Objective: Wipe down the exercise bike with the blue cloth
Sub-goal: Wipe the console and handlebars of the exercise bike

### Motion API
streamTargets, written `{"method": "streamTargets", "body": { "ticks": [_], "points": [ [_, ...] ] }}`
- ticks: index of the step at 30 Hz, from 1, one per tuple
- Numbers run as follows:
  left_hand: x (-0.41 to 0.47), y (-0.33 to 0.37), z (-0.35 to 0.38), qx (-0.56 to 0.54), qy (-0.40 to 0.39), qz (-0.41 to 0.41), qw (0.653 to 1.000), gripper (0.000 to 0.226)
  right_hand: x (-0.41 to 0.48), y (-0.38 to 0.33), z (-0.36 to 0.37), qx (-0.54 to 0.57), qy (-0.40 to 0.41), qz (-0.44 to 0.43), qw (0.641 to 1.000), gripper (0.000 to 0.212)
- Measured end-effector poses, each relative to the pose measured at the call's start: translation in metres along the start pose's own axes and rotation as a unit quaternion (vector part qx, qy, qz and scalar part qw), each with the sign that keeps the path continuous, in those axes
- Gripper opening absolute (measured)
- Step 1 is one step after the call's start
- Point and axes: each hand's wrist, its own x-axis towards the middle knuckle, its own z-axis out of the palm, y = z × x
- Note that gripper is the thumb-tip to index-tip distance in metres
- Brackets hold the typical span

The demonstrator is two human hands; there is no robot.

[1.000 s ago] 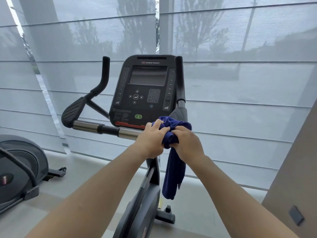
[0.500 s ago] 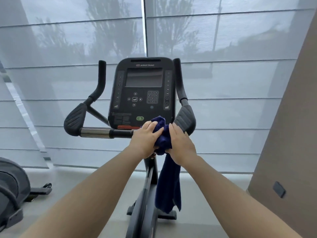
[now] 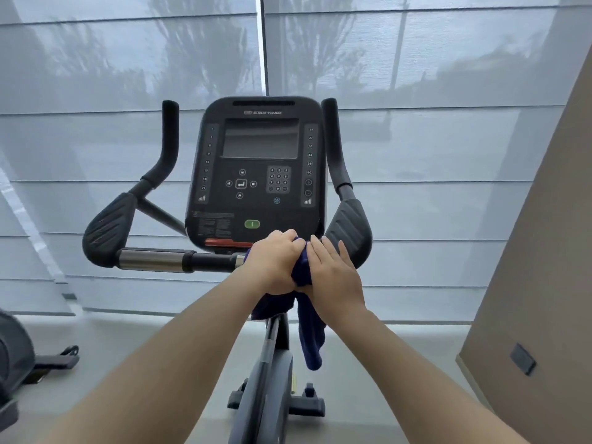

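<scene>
The black exercise bike stands in front of me, its console (image 3: 256, 168) upright between two handlebar horns. A horizontal handlebar (image 3: 166, 259) with a chrome sleeve runs below the console. My left hand (image 3: 275, 261) is closed around the blue cloth (image 3: 309, 328) on the bar's right part, just under the console. My right hand (image 3: 333, 277) presses on the cloth from the right, fingers fairly flat, beside the right elbow pad (image 3: 349, 232). The cloth's loose end hangs down past the bike's stem (image 3: 272, 344).
Sheer window blinds (image 3: 416, 155) fill the wall behind the bike. Another exercise machine (image 3: 19, 363) sits at the lower left. A beige wall (image 3: 544, 251) with a dark outlet plate (image 3: 522, 363) is on the right. Grey floor lies around the bike's base (image 3: 307, 402).
Both hands with the cloth have shifted left along the handlebar, away from the right elbow pad, which now shows fully. The view has moved closer and centred on the console.
</scene>
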Motion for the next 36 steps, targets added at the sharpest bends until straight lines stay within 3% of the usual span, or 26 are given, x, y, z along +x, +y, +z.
{"method": "streamTargets", "body": {
  "ticks": [6, 13, 17, 20, 23, 26, 30, 33, 36],
  "points": [
    [0.0, -0.001, 0.004, -0.011, 0.018, -0.003, 1.0, 0.061, -0.003, 0.003, 0.004, 0.027, 0.076, 0.0, 0.997, 0.054],
    [-0.011, 0.01, 0.015, 0.022, 0.079, -0.042, 0.996, 0.062, -0.003, 0.009, -0.001, 0.081, 0.029, -0.018, 0.996, 0.057],
    [-0.026, -0.003, 0.021, -0.021, 0.131, 0.012, 0.991, 0.063, -0.009, 0.007, -0.008, 0.135, 0.058, -0.009, 0.989, 0.045],
    [-0.039, -0.027, 0.013, -0.061, 0.111, 0.069, 0.99, 0.069, -0.008, 0.002, -0.012, 0.133, 0.079, 0.013, 0.988, 0.03],
    [-0.049, -0.045, 0.004, -0.106, 0.09, 0.079, 0.987, 0.06, -0.005, -0.006, -0.017, 0.104, 0.062, 0.034, 0.992, 0.03],
    [-0.058, -0.053, -0.005, -0.13, 0.115, 0.054, 0.983, 0.053, -0.011, -0.02, -0.019, 0.096, 0.037, 0.071, 0.992, 0.038],
    [-0.068, -0.059, -0.028, -0.212, 0.221, 0.005, 0.952, 0.036, -0.029, -0.039, -0.022, 0.132, 0.06, 0.115, 0.983, 0.037],
    [-0.076, -0.063, -0.042, -0.253, 0.224, -0.034, 0.94, 0.031, -0.04, -0.048, -0.033, 0.22, 0.109, 0.178, 0.953, 0.029],
    [-0.084, -0.065, -0.052, -0.301, 0.225, -0.048, 0.926, 0.033, -0.05, -0.056, -0.045, 0.252, 0.099, 0.239, 0.933, 0.027]
  ]
}}
